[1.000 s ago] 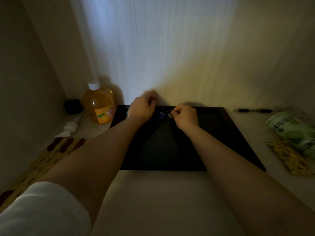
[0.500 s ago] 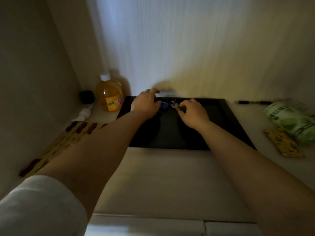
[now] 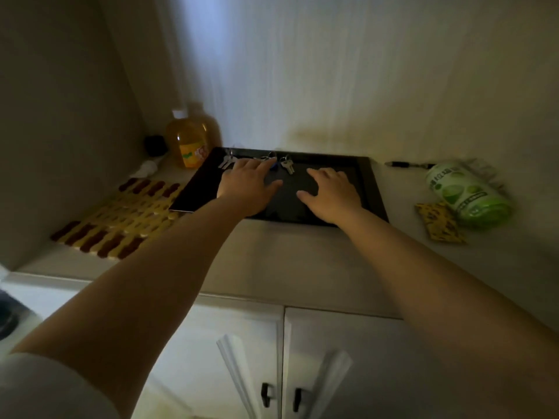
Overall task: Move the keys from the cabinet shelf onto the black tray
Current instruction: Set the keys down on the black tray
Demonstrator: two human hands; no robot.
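In the head view, three bunches of silver metal keys (image 3: 286, 165) lie at twelve o'clock on the flat black rectangular tray (image 3: 373, 189), both hands, left (image 3: 248, 187) and right (image 3: 332, 192), empty and spread, so the task looks done.

Dim, underexposed overall. Cool bluish light falls down the back wall (image 3: 302, 71) from above, fading to warm yellow-green toward the right. Orange bottle (image 3: 189, 140) throws a soft shadow on the wall behind it. Black tray (image 3: 370, 189) is nearly featureless, with a faint sheen on its left edge. Wide-angle bending at the edges: cabinet doors (image 3: 302, 373) and side wall splay outward. Soft throughout, noisy, with vertical streaking on the wall.
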